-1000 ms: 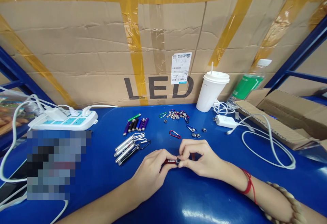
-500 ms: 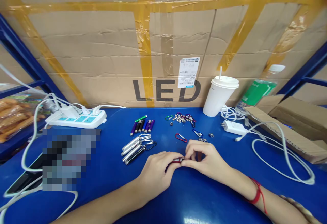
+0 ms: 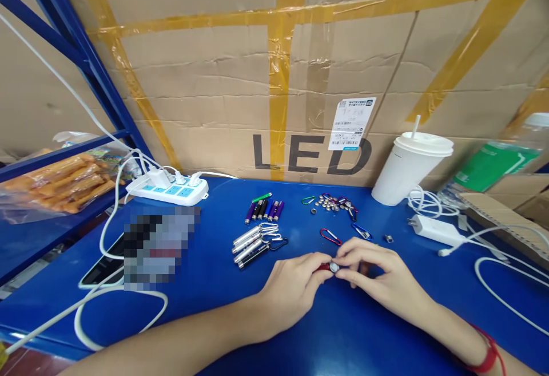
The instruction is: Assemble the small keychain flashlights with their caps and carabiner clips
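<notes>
A small red penlight (image 3: 324,267) is between my two hands, over the middle of the blue counter (image 3: 351,336). My left hand (image 3: 295,290) has its fingers wrapped around the red tube, so only a bit of red shows. My right hand (image 3: 384,273) has its thumb and first finger pinching the round silver piece (image 3: 334,267) at the tube's end. I cannot tell whether that piece is loose or part of the penlight. Just past my right fingers lies a red carabiner (image 3: 325,233), with a blue carabiner (image 3: 361,232) near it on the right. Farther back I see a little heap of silver discs (image 3: 332,203). To the left of my hands, three silver penlights (image 3: 247,237) and a black penlight (image 3: 254,254) lie side by side. Behind them is a row of purple, black and blue tubes (image 3: 268,210), with a green tube (image 3: 261,197) at the back. At the back right stands a white cup (image 3: 403,173).
</notes>
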Demonstrator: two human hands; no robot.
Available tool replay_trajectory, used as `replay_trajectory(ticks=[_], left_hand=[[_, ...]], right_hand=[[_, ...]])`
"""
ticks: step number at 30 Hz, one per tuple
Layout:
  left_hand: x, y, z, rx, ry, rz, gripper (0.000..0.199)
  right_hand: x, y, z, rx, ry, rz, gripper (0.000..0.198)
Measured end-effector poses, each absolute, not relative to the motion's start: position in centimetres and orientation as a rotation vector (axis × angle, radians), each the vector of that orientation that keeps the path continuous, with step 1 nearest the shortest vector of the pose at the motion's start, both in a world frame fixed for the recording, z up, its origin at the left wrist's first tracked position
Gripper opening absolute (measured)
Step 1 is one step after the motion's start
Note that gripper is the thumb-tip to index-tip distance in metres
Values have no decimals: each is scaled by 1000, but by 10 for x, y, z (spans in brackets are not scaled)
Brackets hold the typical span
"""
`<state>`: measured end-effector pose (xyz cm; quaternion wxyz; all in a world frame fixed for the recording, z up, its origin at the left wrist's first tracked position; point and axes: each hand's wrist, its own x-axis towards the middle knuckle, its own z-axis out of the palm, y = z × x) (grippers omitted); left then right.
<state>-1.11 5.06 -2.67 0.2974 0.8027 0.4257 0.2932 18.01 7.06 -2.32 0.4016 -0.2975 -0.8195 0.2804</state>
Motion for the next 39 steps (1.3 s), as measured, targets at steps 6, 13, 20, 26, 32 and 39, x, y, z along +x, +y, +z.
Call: replay_trajectory(ticks=[6,13,20,26,32,39], left_hand=[[-11,53,-29,2092,1110,793,20],[-9,55,-35,1980,1063,833,18],[-11,55,-35,1985,1077,818,16],[-10,56,-35,2142,1107,828,21],[-10,56,-37,2181,1087,869,22],[-9,55,-35,2228,1081,872,20]], right_hand=[[179,70,-24,-859,-2049,738,16],[179,72,-24,-864,-2001,708,18],[177,70,-25,-844,-1875,841,17],[182,74,-22,-701,-1943,851,8],[183,72,-20,-625,-2036,709,7],[188,74,-25,-563,-2176,513,36]])
